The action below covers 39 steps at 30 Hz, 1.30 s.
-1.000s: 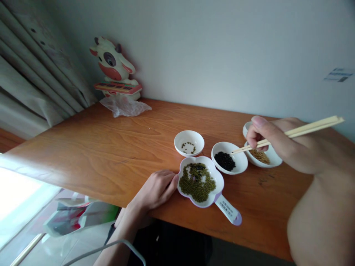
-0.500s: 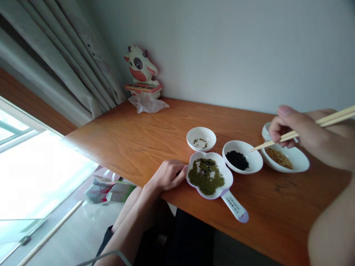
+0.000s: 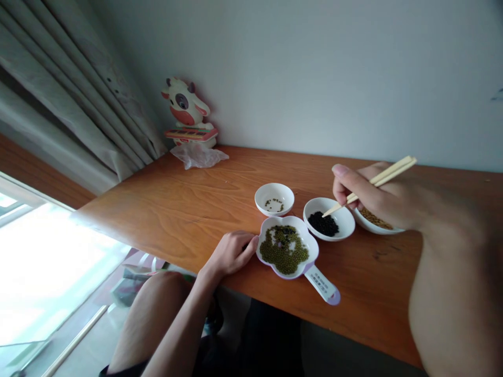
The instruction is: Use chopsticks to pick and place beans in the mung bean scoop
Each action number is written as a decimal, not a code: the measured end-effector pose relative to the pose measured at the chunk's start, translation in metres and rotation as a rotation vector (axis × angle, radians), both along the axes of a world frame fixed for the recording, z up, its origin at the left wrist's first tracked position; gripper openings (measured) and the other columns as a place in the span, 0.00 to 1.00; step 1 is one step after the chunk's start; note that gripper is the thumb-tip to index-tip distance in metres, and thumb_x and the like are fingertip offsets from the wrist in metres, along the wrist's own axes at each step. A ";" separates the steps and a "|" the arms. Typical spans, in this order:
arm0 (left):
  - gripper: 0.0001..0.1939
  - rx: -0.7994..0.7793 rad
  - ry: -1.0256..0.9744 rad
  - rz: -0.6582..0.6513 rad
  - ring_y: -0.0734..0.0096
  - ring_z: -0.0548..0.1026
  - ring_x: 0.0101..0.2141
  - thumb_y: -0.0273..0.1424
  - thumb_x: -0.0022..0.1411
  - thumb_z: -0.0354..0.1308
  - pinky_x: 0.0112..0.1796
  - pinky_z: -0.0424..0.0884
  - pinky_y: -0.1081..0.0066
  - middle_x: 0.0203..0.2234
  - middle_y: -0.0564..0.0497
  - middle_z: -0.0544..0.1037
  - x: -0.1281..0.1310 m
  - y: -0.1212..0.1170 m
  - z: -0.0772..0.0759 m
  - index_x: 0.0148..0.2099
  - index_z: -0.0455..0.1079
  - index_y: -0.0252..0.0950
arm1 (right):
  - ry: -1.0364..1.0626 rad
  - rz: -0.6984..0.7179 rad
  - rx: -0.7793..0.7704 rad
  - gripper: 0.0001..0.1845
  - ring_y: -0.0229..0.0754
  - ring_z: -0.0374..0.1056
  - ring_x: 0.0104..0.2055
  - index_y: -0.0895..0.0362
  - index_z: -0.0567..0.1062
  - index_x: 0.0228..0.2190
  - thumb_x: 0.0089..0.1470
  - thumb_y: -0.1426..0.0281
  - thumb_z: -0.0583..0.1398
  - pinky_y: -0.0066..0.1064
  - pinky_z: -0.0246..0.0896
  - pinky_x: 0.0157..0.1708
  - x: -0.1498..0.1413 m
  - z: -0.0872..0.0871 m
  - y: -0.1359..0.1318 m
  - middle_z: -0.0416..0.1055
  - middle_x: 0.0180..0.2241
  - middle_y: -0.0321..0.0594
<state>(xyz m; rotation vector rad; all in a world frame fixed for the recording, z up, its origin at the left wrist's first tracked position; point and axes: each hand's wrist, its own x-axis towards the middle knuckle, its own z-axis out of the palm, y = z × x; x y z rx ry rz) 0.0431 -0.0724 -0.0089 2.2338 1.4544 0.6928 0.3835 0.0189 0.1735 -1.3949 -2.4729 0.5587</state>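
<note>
My right hand [image 3: 365, 191] is closed round a pair of chopsticks [image 3: 393, 170], whose tips reach down to the black beans [image 3: 323, 224] in a white bowl [image 3: 346, 222]. I cannot tell whether a bean is between the tips. My left hand [image 3: 234, 252] lies on the table edge, fingers curled, thumb and fingertips at the rim of a white and purple flower-shaped scoop [image 3: 312, 251]. Green beans [image 3: 285, 259] cover the scoop's bottom, with a few dark ones at its far side. Behind it, a small white bowl [image 3: 275, 189] holds some scattered green beans.
A bowl of yellowish-brown grains [image 3: 375, 217] is partly hidden behind my right hand. A cow-shaped toy keyboard [image 3: 190, 118] and a crumpled clear plastic bag [image 3: 198, 156] stand at the back left of the wooden table [image 3: 157, 209]. A curtain [image 3: 78, 94] hangs left.
My right hand has moved left and the chopstick tips have dropped from the rim area to the black beans. My left hand stays at the scoop. The camera view has shifted slightly.
</note>
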 end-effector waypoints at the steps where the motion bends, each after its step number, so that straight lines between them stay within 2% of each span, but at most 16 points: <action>1: 0.25 -0.003 -0.003 0.000 0.68 0.70 0.28 0.40 0.83 0.43 0.35 0.64 0.69 0.27 0.51 0.73 0.002 0.000 0.000 0.31 0.62 0.38 | -0.038 -0.070 -0.021 0.40 0.41 0.65 0.25 0.52 0.77 0.31 0.70 0.36 0.42 0.38 0.52 0.31 0.000 0.000 -0.001 0.74 0.24 0.36; 3: 0.25 -0.008 -0.009 0.002 0.68 0.70 0.29 0.40 0.83 0.43 0.36 0.64 0.69 0.27 0.51 0.74 0.005 -0.001 0.002 0.30 0.62 0.38 | -0.090 -0.157 -0.039 0.41 0.41 0.66 0.26 0.51 0.77 0.31 0.69 0.35 0.42 0.38 0.53 0.32 -0.001 0.002 -0.004 0.76 0.25 0.35; 9: 0.24 -0.027 -0.037 0.023 0.68 0.70 0.29 0.40 0.82 0.46 0.36 0.63 0.69 0.27 0.51 0.74 0.005 -0.001 0.003 0.30 0.63 0.38 | 0.031 0.103 0.015 0.37 0.43 0.68 0.31 0.52 0.76 0.28 0.73 0.42 0.44 0.38 0.56 0.38 -0.018 0.006 -0.011 0.74 0.26 0.36; 12: 0.24 -0.035 -0.048 0.036 0.69 0.69 0.28 0.40 0.81 0.47 0.34 0.62 0.69 0.26 0.52 0.73 0.003 -0.001 0.004 0.30 0.63 0.38 | 0.123 0.222 -0.100 0.34 0.43 0.67 0.30 0.52 0.75 0.27 0.74 0.46 0.46 0.37 0.57 0.37 -0.028 0.004 -0.015 0.73 0.26 0.36; 16: 0.22 -0.064 -0.070 0.045 0.71 0.66 0.26 0.41 0.80 0.49 0.32 0.60 0.70 0.25 0.54 0.71 0.004 -0.001 0.007 0.31 0.63 0.38 | 0.140 0.332 -0.269 0.33 0.42 0.68 0.31 0.52 0.74 0.28 0.75 0.47 0.45 0.37 0.58 0.36 -0.041 0.000 -0.019 0.74 0.27 0.35; 20: 0.21 -0.094 -0.084 0.056 0.72 0.66 0.27 0.40 0.79 0.50 0.33 0.60 0.69 0.26 0.54 0.71 0.005 -0.002 0.009 0.32 0.63 0.38 | 0.150 0.307 -0.272 0.31 0.41 0.70 0.32 0.52 0.74 0.28 0.75 0.48 0.47 0.37 0.59 0.37 -0.048 -0.004 -0.018 0.76 0.28 0.35; 27: 0.23 -0.131 -0.167 0.107 0.74 0.65 0.26 0.42 0.77 0.55 0.31 0.60 0.70 0.25 0.55 0.70 0.003 -0.005 0.008 0.30 0.62 0.37 | 0.211 0.279 -0.281 0.30 0.45 0.73 0.36 0.49 0.77 0.32 0.75 0.48 0.47 0.38 0.62 0.40 -0.034 -0.014 -0.012 0.78 0.32 0.37; 32: 0.22 -0.108 -0.173 0.107 0.73 0.66 0.26 0.40 0.77 0.56 0.31 0.61 0.70 0.25 0.55 0.70 0.003 -0.008 0.006 0.29 0.62 0.37 | 0.171 0.249 -0.285 0.31 0.46 0.72 0.33 0.50 0.78 0.30 0.73 0.45 0.48 0.40 0.61 0.37 -0.038 -0.015 -0.006 0.78 0.29 0.39; 39: 0.22 -0.140 -0.140 0.097 0.71 0.66 0.28 0.40 0.78 0.54 0.32 0.61 0.68 0.25 0.54 0.69 0.002 -0.009 0.005 0.30 0.59 0.38 | 0.247 0.253 -0.402 0.29 0.42 0.69 0.31 0.50 0.78 0.29 0.74 0.49 0.50 0.36 0.62 0.35 -0.036 -0.011 0.003 0.76 0.27 0.36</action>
